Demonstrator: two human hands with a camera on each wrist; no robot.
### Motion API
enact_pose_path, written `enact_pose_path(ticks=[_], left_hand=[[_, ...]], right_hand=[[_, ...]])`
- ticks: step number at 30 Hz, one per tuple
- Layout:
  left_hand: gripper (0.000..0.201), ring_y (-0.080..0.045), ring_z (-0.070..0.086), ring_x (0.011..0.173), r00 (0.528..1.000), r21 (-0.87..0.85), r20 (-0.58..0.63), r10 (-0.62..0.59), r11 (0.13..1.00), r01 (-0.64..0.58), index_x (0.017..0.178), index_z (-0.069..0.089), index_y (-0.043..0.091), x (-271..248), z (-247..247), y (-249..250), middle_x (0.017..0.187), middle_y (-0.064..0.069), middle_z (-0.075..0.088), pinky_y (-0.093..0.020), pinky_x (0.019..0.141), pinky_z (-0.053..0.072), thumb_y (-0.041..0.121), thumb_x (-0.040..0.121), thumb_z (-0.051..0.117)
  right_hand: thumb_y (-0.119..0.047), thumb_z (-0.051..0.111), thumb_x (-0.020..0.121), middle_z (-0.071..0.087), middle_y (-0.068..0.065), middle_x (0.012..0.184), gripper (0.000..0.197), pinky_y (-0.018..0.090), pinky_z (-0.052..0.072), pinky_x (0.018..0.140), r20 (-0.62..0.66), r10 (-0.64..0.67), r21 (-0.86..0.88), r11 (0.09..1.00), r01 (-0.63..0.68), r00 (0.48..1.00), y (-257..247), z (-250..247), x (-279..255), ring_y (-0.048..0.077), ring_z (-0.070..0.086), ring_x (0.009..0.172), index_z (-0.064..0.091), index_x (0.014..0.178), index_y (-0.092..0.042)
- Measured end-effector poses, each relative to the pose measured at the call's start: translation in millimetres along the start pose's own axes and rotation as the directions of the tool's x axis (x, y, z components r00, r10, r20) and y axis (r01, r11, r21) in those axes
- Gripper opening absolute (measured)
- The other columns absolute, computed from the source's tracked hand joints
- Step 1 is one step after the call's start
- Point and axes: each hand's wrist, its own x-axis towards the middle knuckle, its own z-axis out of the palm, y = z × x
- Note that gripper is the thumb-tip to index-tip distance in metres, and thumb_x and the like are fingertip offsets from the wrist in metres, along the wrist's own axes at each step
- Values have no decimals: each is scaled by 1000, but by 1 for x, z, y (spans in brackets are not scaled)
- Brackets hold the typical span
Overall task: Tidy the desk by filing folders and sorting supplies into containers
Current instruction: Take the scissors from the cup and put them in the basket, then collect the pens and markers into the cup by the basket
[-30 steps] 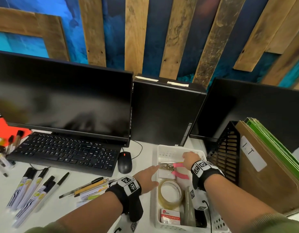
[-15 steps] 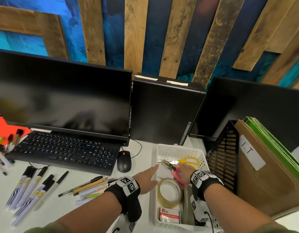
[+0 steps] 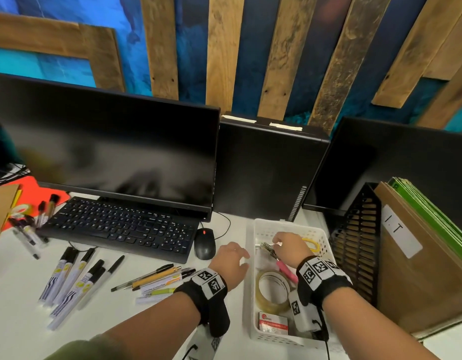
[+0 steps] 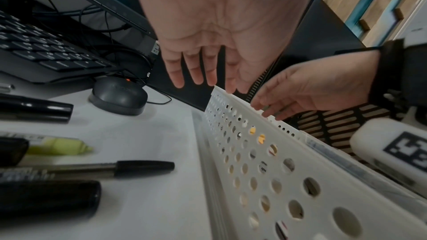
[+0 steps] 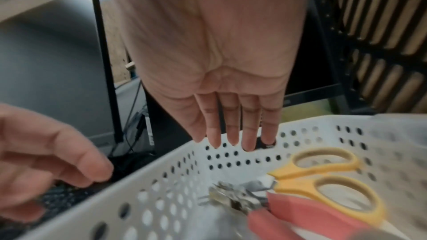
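A white perforated basket (image 3: 250, 281) (image 4: 265, 171) (image 5: 175, 180) stands right of the mouse. Inside lie pink-handled pliers (image 3: 285, 270) (image 5: 289, 213), yellow scissors (image 3: 311, 245) (image 5: 323, 174) and a clear tape roll (image 3: 272, 289). My right hand (image 3: 289, 249) (image 5: 231, 98) (image 4: 312, 94) hovers over the basket's far end with straight fingers, holding nothing. My left hand (image 3: 231, 261) (image 4: 219, 43) (image 5: 46, 152) hangs open just outside the basket's left wall, also empty.
Pens (image 3: 157, 278) and several markers (image 3: 68, 279) lie loose on the desk at the left, in front of the keyboard (image 3: 120, 227) and mouse (image 3: 204, 244). A black file holder (image 3: 359, 242) with brown folders (image 3: 419, 255) stands right of the basket. Monitors line the back.
The right hand carried the pink-handled pliers back from the basket's far end, let them go and rose with straight fingers. The left hand stayed beside the basket.
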Motion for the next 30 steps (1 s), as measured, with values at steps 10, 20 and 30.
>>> enact_pose_path(ticks=[10,20,30], left_hand=[[28,-17,43,123,991,20,-124,-57,998,60,117,59,23,-45,-23,-49,129,4,50,-30,106,36,28,90,51],[25,-20,50,116,931,-56,-252,-262,965,257,113,62,20,-104,-86,-150,123,-1,54,-28,100,41,24,89,55],[23,-26,53,111,843,-13,-289,-453,883,470,107,65,19,-159,-155,-245,121,-7,56,-31,95,40,25,88,52]], right_hand=[[-18,51,92,63,-10,90,16,11,39,67,-49,-166,348,921,173,985,-71,23,-40,8,59,84,66,88,-21],[-16,55,90,65,-9,87,27,7,38,68,67,-286,478,850,220,956,-158,86,-56,-2,57,81,58,69,-32],[-12,54,88,67,2,89,23,19,52,57,156,-303,520,834,183,940,-265,140,-65,15,62,78,62,71,-25]])
